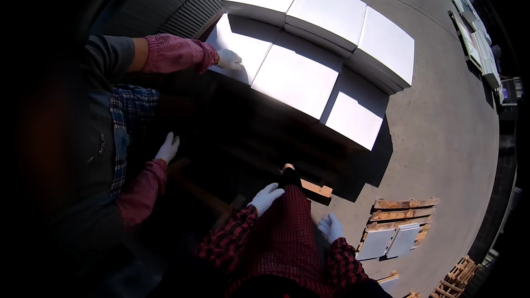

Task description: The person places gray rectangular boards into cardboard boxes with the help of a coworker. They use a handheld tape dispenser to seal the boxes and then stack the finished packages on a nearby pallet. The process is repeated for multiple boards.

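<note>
White-gloved, the left hand (266,197) hangs empty with its fingers loosely spread, beside the apron (279,232). The right hand (331,227), on the apron's other side, looks empty too, fingers slightly bent. Just ahead lies some timber (316,188). Farther forward, well apart from both hands, white stacks (298,77) stand in two rows of three, the far row higher. To the left, a co-worker's one hand (229,59) is at the near-left stack; the other hand (168,148) hangs lower. A pallet (403,215) bearing pale panels (403,240) lies rightward.
</note>
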Demonstrator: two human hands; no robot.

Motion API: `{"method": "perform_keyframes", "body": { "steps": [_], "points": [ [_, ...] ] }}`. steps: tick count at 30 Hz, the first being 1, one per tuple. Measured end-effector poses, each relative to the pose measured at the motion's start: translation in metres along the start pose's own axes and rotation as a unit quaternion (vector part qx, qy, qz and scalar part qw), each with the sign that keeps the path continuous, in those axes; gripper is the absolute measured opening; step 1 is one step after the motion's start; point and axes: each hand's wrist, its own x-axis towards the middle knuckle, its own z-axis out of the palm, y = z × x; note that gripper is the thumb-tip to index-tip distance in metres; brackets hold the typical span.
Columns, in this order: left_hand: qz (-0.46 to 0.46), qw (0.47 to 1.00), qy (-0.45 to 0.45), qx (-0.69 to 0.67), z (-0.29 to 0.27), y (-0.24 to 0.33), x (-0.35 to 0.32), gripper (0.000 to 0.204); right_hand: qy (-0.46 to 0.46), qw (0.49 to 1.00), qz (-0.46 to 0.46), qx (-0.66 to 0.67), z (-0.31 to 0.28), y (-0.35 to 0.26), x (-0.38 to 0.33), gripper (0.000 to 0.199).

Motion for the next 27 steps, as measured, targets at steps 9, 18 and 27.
{"method": "perform_keyframes", "body": {
  "steps": [9, 18, 27],
  "points": [
    [0.112, 0.989, 0.065, -0.071, -0.053, -0.121, -0.213, 0.069, -0.189, 0.732, -0.247, -0.606, -0.082, 0.103, 0.025, 0.046],
    [-0.005, 0.911, 0.371, -0.18, -0.016, -0.397, -0.294, 0.073, -0.304, 0.511, -0.343, -0.727, 0.092, 0.022, -0.071, 0.019],
    [-0.128, 0.907, 0.393, -0.079, 0.18, -0.606, -0.27, 0.05, -0.487, 0.533, -0.304, -0.622, 0.207, 0.114, -0.073, 0.026]
  ]
}}
